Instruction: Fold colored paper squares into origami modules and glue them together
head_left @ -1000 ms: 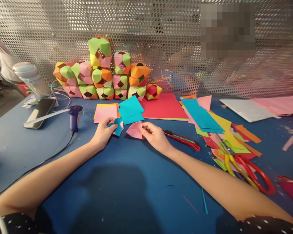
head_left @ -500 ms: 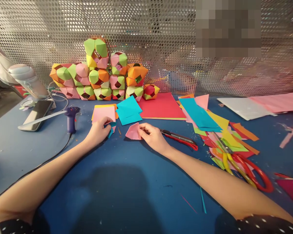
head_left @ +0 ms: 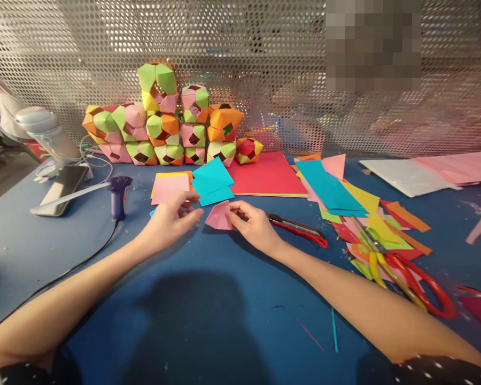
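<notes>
My right hand (head_left: 254, 224) pinches a small folded piece of pink paper (head_left: 218, 216) at its right edge, just above the blue tabletop. My left hand (head_left: 174, 218) is to its left with fingers apart and nothing in them, its fingertips close to the pink piece but not touching it. Behind the left hand lies a stack of pink and orange paper squares (head_left: 170, 186). Blue paper squares (head_left: 212, 182) lie beside that stack. A sliver of blue paper (head_left: 153, 213) peeks out left of the left hand, mostly covered by it.
Folded paper balls (head_left: 164, 128) are stacked against a perforated metal screen (head_left: 264, 64). A purple glue gun (head_left: 118, 198) and phone (head_left: 60, 192) lie left. Red sheets (head_left: 264, 174), a utility knife (head_left: 299, 229), paper scraps (head_left: 393, 230) and scissors (head_left: 404, 278) lie right.
My left hand has let go of a small blue and pink paper piece and moved right, its fingers opening towards the pink piece. The right hand keeps its hold, nearly still.
</notes>
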Motion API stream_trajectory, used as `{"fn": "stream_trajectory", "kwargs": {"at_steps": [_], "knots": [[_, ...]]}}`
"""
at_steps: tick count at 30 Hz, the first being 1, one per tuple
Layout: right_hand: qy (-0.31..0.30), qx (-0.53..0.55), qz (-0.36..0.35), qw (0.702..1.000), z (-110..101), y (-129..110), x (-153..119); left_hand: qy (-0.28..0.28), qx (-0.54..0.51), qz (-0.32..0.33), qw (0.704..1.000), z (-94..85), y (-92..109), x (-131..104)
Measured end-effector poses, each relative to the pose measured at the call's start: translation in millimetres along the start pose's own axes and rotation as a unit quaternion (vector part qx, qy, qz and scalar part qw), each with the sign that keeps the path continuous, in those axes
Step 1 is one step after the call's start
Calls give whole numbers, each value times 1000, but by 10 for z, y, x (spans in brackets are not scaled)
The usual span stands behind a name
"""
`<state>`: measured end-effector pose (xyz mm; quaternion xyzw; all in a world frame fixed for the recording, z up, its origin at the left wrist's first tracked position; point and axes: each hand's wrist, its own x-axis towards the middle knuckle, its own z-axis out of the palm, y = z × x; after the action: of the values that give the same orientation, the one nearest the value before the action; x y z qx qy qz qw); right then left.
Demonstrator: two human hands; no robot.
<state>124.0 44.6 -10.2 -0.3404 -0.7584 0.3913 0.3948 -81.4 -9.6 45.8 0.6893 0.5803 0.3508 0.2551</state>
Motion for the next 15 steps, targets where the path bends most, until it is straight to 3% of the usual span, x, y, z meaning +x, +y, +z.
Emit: {"fn": "stream_trajectory", "kwargs": {"at_steps": [7,15], "knots": [[-27,-15,-26,999,50,-89,-67,-101,-199,-73,972,377,-112,-131],[-73,-20,-24,997,104,-178,-133,-52,-200,-99,973,461,-218,-129]]}}
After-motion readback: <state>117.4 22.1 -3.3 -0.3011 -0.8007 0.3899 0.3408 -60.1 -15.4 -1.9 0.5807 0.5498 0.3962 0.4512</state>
